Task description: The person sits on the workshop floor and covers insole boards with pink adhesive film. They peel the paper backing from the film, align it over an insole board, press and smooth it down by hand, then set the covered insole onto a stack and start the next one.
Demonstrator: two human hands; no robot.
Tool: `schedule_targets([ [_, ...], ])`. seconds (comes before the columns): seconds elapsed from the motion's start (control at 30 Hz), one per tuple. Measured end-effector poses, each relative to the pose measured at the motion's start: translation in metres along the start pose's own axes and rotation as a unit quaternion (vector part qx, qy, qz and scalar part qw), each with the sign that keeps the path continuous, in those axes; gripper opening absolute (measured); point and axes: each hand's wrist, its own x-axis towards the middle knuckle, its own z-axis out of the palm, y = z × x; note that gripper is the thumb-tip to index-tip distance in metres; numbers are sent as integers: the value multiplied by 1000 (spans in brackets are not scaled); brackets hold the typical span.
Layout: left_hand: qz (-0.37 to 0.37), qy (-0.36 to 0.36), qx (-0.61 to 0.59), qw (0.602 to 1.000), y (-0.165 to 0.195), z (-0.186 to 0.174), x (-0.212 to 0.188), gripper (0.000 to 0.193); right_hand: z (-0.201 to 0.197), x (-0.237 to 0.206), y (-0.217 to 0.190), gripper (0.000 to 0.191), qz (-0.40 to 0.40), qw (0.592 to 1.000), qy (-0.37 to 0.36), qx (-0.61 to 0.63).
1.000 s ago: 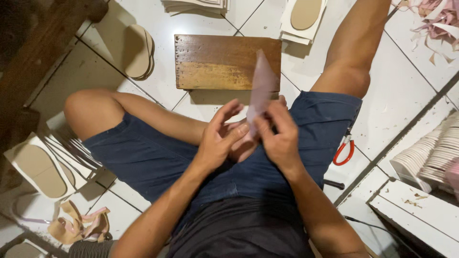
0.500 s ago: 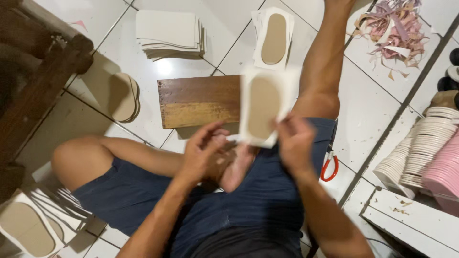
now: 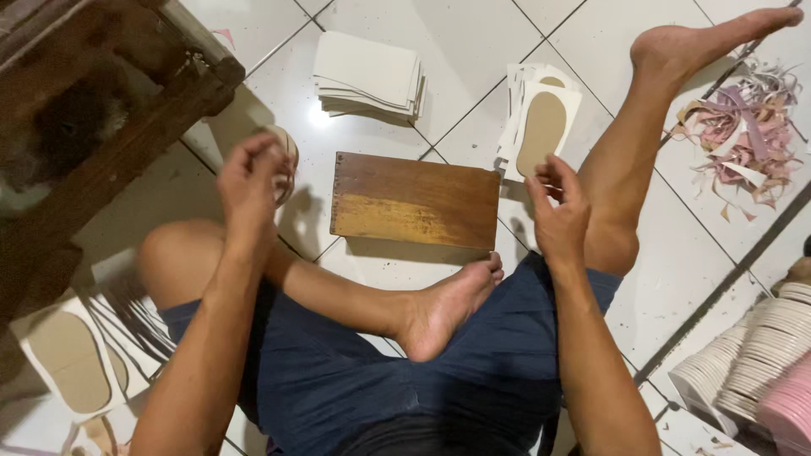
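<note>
Head view: the hands have been parted from the lap.
An insole point(image 3: 285, 160) is pinched in the left hand point(image 3: 250, 181); the right hand point(image 3: 557, 207), grip loosely open, is beside the sheet stack point(image 3: 541, 118).

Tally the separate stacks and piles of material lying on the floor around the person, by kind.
Plain white sheet stacks: 1
White sheet stacks with a tan sole shape on top: 2
Cut sole stacks by the left hand: 1
Stacks of cut soles at lower right, white and pink: 2
Scrap trimming piles: 1
Total: 7
</note>
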Motion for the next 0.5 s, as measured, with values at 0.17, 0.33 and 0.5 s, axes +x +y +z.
schedule_targets([
  [0.17, 201, 91, 302, 928, 3, 2, 23, 48, 28, 8, -34, 28, 17, 996, -83, 33],
  [0.33, 89, 78, 517, 848, 4, 6, 22, 62, 81, 34, -74, 26, -139, 976, -152, -66],
  [0.5, 57, 54, 585, 807, 11, 9, 20, 31, 148, 79, -109, 44, -291, 926, -200, -137],
])
